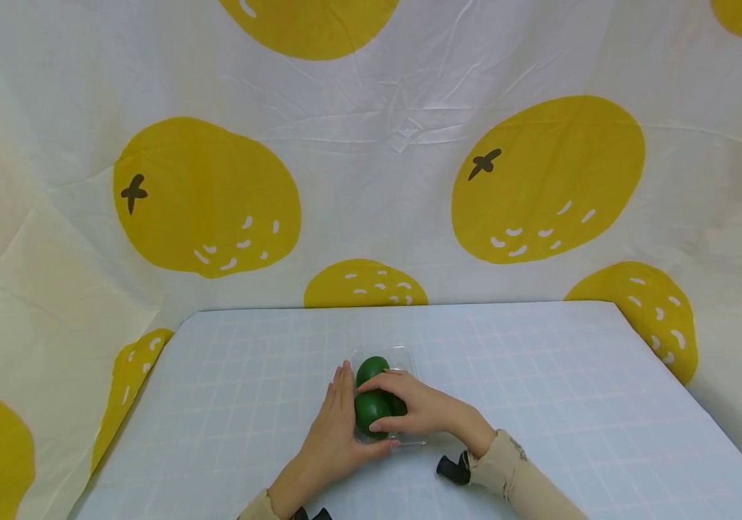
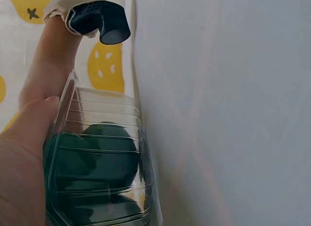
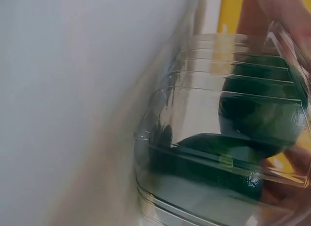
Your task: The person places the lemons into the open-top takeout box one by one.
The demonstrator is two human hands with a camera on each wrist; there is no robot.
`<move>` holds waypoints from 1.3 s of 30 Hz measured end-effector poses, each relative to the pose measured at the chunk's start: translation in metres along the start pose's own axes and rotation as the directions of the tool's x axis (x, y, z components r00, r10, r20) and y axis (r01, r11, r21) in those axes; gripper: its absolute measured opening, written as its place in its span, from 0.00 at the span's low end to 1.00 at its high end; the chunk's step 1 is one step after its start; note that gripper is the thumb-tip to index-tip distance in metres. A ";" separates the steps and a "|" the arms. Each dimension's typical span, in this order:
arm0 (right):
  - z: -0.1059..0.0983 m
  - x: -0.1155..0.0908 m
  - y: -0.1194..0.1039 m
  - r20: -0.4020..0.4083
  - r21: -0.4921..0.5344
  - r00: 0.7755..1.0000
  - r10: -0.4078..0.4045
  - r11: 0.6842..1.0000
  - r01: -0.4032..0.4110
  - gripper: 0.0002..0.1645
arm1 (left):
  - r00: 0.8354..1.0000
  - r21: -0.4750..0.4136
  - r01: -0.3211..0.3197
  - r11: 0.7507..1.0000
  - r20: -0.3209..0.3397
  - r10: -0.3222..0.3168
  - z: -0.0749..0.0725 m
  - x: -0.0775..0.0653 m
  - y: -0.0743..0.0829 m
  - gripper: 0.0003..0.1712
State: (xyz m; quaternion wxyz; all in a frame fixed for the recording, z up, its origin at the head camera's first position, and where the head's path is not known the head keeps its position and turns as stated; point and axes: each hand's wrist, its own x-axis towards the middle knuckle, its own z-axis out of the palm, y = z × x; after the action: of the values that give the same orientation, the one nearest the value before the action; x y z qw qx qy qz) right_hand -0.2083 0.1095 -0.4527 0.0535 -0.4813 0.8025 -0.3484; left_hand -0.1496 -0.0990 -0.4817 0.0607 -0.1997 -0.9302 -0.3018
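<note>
A clear plastic box (image 1: 405, 359) lies on the table with several smooth, dark green, egg-shaped fruits in it. Along its left side my left hand (image 1: 338, 437) rests with straight fingers, its thumb reaching across the near edge. My right hand (image 1: 424, 404) comes over the box from the right and holds the near green fruit (image 1: 369, 410) between thumb and fingers. Farther back sits another green fruit (image 1: 371, 368); a third (image 1: 398, 404) is mostly covered by the right hand. Through the ribbed box wall (image 2: 104, 107) in the left wrist view, the fruits show dark and blurred.
A pale blue checked cloth (image 1: 247, 383) covers the table. Behind and at the sides hangs a white curtain (image 1: 371, 180) printed with large yellow fruits. Each wrist wears a black camera mount; the right one (image 1: 454, 469) hangs just above the cloth.
</note>
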 end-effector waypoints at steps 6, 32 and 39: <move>0.001 0.002 0.000 -0.012 -0.055 0.999 -0.050 0.997 0.049 0.28 | 1.000 0.009 0.020 1.000 0.014 -0.020 -0.001 0.001 0.001 0.77; 0.012 -0.002 -0.001 -0.017 -0.293 0.995 -0.096 0.952 0.087 0.24 | 1.000 0.062 -0.015 0.998 0.007 0.014 0.003 -0.004 0.003 0.76; 0.000 -0.002 -0.010 -0.072 -0.229 0.991 -0.112 0.969 0.093 0.21 | 1.000 0.054 -0.027 0.998 0.015 0.026 -0.001 -0.005 0.004 0.76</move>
State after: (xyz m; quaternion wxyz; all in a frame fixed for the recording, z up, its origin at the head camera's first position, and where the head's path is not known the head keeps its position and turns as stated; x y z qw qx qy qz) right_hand -0.1998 0.1085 -0.4474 -0.0535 -0.5098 0.8124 -0.2778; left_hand -0.1439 -0.0983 -0.4799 0.0633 -0.2125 -0.9358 -0.2740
